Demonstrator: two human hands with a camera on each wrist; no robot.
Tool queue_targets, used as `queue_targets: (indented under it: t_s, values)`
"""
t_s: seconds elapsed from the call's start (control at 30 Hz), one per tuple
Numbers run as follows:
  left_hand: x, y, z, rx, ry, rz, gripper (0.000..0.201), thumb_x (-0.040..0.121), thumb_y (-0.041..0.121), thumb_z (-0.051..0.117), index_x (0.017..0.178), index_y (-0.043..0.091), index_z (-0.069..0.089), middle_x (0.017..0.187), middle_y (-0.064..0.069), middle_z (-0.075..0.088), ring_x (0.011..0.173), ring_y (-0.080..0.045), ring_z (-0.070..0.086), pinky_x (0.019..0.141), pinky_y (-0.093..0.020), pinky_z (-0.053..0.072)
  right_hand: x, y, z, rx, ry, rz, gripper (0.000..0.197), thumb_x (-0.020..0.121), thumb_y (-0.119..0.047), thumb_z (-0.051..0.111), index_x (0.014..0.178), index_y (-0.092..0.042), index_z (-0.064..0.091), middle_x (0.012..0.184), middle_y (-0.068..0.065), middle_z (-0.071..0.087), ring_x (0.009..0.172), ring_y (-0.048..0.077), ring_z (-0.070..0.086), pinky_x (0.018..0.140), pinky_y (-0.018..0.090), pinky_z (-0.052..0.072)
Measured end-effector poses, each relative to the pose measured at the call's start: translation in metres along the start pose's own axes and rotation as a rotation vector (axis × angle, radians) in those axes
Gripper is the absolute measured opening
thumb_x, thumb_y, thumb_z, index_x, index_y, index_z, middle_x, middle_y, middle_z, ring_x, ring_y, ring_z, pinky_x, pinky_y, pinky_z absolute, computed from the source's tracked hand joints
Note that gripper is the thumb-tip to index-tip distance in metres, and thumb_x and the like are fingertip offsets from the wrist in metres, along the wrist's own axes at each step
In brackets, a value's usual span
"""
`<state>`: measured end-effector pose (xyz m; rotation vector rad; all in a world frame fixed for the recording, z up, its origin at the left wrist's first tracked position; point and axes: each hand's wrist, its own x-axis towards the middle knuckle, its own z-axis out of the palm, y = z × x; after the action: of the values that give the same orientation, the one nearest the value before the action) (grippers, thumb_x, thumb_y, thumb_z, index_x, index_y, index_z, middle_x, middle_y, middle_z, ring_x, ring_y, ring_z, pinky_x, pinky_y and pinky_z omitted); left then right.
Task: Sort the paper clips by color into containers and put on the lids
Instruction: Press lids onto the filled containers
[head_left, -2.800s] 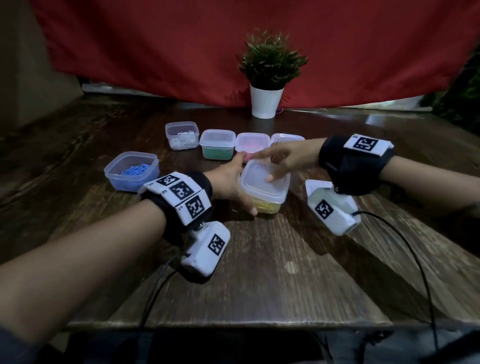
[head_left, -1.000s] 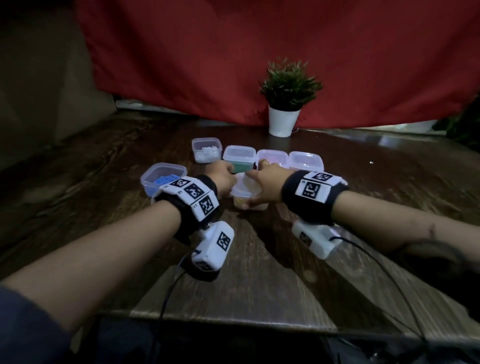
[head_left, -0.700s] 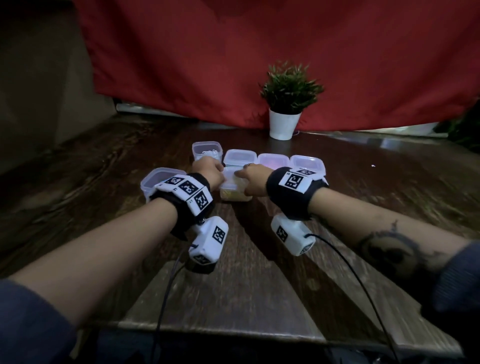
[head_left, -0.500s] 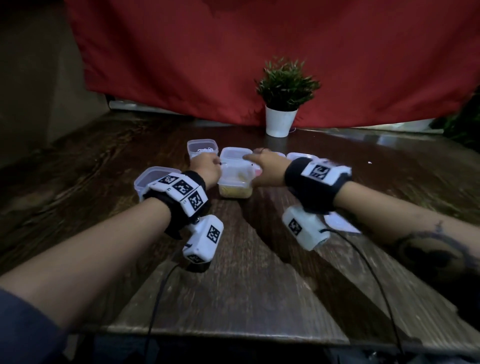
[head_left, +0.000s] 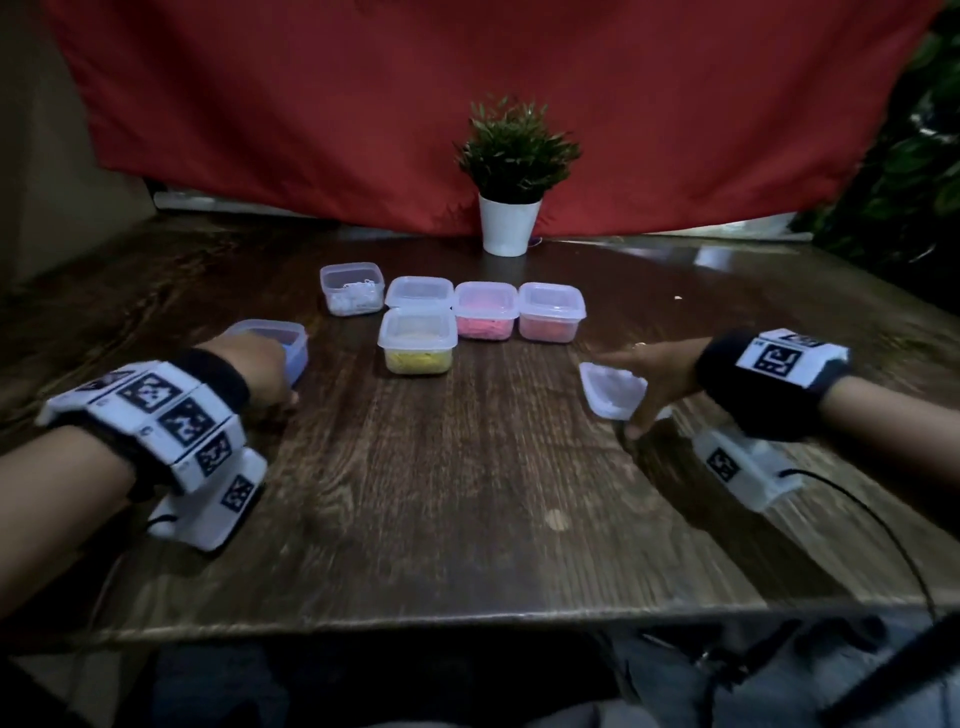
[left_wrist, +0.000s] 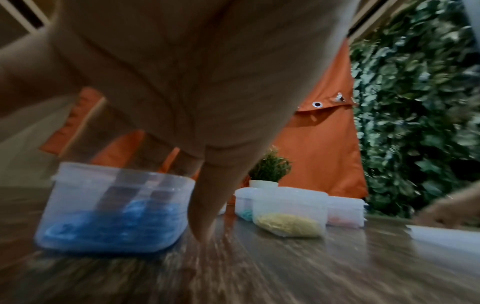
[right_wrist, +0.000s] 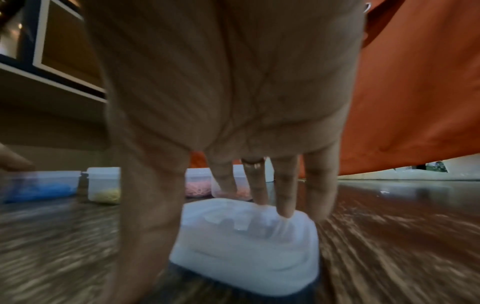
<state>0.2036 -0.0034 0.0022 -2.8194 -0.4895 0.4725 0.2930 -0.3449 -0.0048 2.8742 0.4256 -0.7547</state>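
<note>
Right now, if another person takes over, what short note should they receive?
Left hand: touches the open blue-clip container; grip unclear.
Right hand: fingers rest straight on the loose lid.
Yellow container is lidded, in front of the green one; both pink ones are lidded too.
Left: lid the blue-clip container. The white-clip container looks open.

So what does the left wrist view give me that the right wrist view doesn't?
Only the left wrist view shows the left hand up close beside the lidless blue-clip container, the potted plant and the leafy wall. Only the right wrist view shows the right hand with fingertips on the loose lid. Both show the yellow-clip container, lidded, the pink ones behind it and the wooden table.
</note>
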Motion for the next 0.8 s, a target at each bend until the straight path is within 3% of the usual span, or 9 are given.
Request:
queue_targets:
  t_s: [0.1,0.2,0.33,0.4,0.5,0.57,0.63,0.7,0.8]
  values:
    - [-0.008,0.003,0.006,0.085,0.067,0.029,0.034,0.097,0.027,0.044,0.124,0.009,0.054,0.124,-0.006,0.056,0.114,-0.021,0.055,0.088,-0.026,0.043,0.002,-0.002,0.003,0.051,0.031,0.018,0.106,0.068,-0.048,0.076,0.148,-0.033,0.008,0.155,0.007,0.010,0.140,0.029,0.021,0.112,0.044,0.027]
    - [-0.018,0.011,0.007,0.049,0.121,0.030,0.026,0.095,0.019,0.044,0.116,0.016,0.059,0.116,-0.007,0.055,0.105,-0.024,0.057,0.078,-0.029,0.045,0.001,-0.006,0.002,0.067,0.043,0.042,0.101,0.068,-0.050,0.075,0.148,-0.025,0.018,0.150,0.006,0.025,0.136,0.027,0.029,0.110,0.041,0.030]
    - [-0.037,0.019,0.010,0.036,0.193,0.086,0.017,0.090,0.011,0.047,0.085,0.021,0.059,0.091,-0.001,0.051,0.091,-0.022,0.057,0.072,-0.029,0.046,0.001,-0.007,0.002,0.111,0.076,0.023,0.093,0.067,-0.047,0.078,0.142,-0.017,0.032,0.141,0.003,0.040,0.129,0.023,0.039,0.105,0.036,0.036]
    - [-0.049,0.023,0.011,0.067,0.192,0.141,0.017,0.090,0.013,0.048,0.089,0.023,0.062,0.087,0.000,0.049,0.088,-0.021,0.057,0.069,-0.027,0.045,0.000,-0.007,0.004,0.110,0.091,0.020,0.094,0.066,-0.048,0.078,0.141,-0.017,0.033,0.141,0.004,0.039,0.129,0.024,0.039,0.104,0.035,0.036]
    - [-0.058,0.038,0.010,0.000,0.212,0.266,0.017,0.089,0.017,0.053,0.092,0.026,0.066,0.090,0.000,0.052,0.091,-0.023,0.059,0.067,-0.028,0.044,-0.004,-0.009,0.005,0.039,0.160,0.024,0.098,0.063,-0.056,0.075,0.143,-0.021,0.031,0.145,0.011,0.026,0.135,0.030,0.026,0.107,0.039,0.030]
    - [-0.060,0.054,0.008,-0.034,0.255,0.368,0.020,0.089,0.018,0.054,0.099,0.029,0.068,0.092,0.000,0.053,0.095,-0.025,0.060,0.069,-0.029,0.044,-0.007,-0.010,0.005,0.036,0.242,0.004,0.092,0.061,-0.059,0.074,0.137,-0.020,0.039,0.132,0.013,0.030,0.129,0.032,0.027,0.105,0.041,0.033]
    - [-0.061,0.070,0.005,-0.072,0.288,0.485,0.022,0.089,0.020,0.055,0.103,0.031,0.068,0.100,-0.001,0.060,0.099,-0.025,0.059,0.073,-0.029,0.045,-0.011,-0.011,0.001,0.153,0.330,-0.058,0.083,0.059,-0.056,0.077,0.126,-0.018,0.046,0.114,0.006,0.033,0.114,0.026,0.036,0.096,0.035,0.038]
    - [-0.058,0.081,0.003,-0.094,0.318,0.610,0.023,0.089,0.022,0.055,0.106,0.031,0.068,0.106,0.001,0.064,0.100,-0.022,0.059,0.071,-0.027,0.041,-0.015,-0.013,-0.003,0.293,0.370,-0.118,0.078,0.060,-0.053,0.078,0.121,-0.018,0.045,0.112,0.003,0.037,0.105,0.018,0.040,0.088,0.030,0.038]
    - [-0.050,0.091,0.001,-0.209,0.304,0.785,0.020,0.087,0.025,0.061,0.105,0.026,0.069,0.110,0.005,0.063,0.103,-0.016,0.058,0.077,-0.029,0.044,-0.022,-0.018,-0.009,0.562,0.311,-0.228,0.091,0.055,-0.055,0.076,0.130,-0.026,0.035,0.107,0.001,0.043,0.098,0.013,0.045,0.081,0.026,0.038]
